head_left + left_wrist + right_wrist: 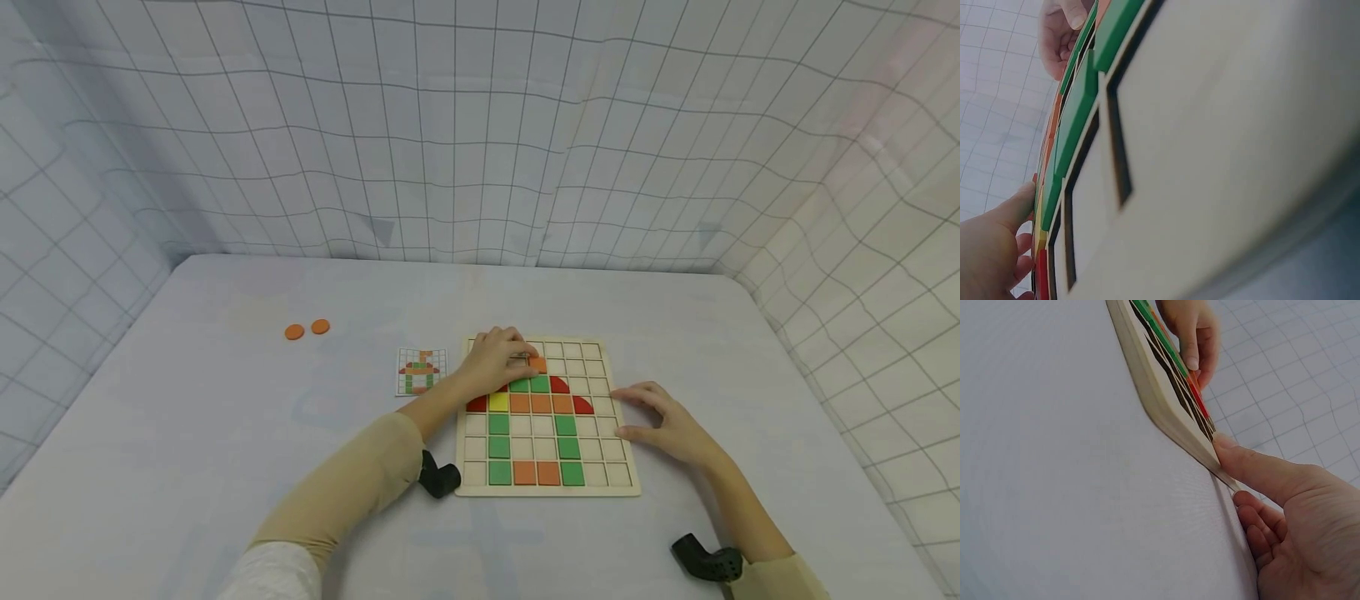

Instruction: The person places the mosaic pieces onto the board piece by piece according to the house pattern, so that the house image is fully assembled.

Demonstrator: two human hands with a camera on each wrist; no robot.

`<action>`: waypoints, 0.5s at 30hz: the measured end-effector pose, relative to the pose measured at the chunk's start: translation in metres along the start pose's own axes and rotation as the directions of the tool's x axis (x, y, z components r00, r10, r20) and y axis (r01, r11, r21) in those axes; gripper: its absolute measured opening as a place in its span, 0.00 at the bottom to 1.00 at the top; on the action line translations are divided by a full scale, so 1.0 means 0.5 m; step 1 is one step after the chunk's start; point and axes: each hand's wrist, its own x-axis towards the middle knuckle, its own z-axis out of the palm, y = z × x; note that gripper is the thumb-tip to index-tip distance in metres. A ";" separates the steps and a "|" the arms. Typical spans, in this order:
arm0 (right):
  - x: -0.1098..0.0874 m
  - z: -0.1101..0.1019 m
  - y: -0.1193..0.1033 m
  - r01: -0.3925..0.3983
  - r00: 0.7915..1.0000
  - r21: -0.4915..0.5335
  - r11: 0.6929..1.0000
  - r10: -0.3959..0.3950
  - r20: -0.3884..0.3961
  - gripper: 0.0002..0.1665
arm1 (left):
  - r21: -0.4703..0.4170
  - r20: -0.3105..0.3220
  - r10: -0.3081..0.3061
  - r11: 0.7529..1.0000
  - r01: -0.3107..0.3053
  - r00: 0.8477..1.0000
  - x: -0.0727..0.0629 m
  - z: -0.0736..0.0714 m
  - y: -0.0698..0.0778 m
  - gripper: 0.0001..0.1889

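On the table lies a light wooden grid board (551,491) with colored tiles set in its cells. Green square tiles (567,448) form two columns, orange tiles (541,404) form rows, and red curved tiles (558,384) flank the sides beside a yellow square (498,402). My left hand (493,360) reaches over the board's upper part, its thumb and fingertips about an orange square tile (537,365) above the green row; it covers some cells. At the board's right edge, my right hand (667,423) touches the rim with thumb (1254,464) and fingers spread apart.
A small printed card (422,372) with a colored grid pattern lies left of the board. Farther left on the white table are two orange round discs (307,328). White cloth with a grid pattern (480,125) hangs behind and at the sides.
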 end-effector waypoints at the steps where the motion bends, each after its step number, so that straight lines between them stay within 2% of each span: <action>1: 0.000 0.000 0.000 -0.001 1.000 -0.001 1.000 0.001 0.000 0.30 | 0.002 0.002 -0.002 1.000 0.002 1.000 0.000 -0.001 0.001 0.17; 4: 0.000 0.000 0.001 0.001 1.000 -0.004 1.000 -0.001 0.000 0.30 | 0.005 0.005 -0.007 1.000 0.007 1.000 -0.001 -0.002 0.001 0.18; 15: 0.000 0.001 0.000 0.000 1.000 -0.007 1.000 0.000 -0.002 0.30 | -0.083 0.008 -0.035 0.996 0.035 0.999 -0.002 0.002 -0.006 0.18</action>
